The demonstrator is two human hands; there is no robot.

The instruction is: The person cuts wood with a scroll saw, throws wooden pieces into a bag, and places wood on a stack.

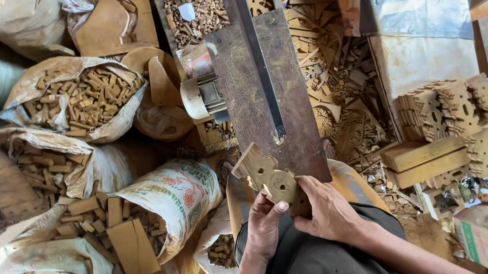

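Head view: both hands, left hand point(263, 222) and right hand point(327, 211), have their grip closed on a carved wooden cutout point(268, 176) at lower centre, its long axis slanting up-left, just below the saw blade point(277, 132).

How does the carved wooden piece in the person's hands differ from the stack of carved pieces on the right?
The carved wooden piece is a single one, gripped by the left hand and right hand at the saw table; the stack of carved pieces holds many, lying untouched on wooden blocks. The held piece lies flat, face up; the stacked ones show mostly edges. Both are pale wood with notched outlines.
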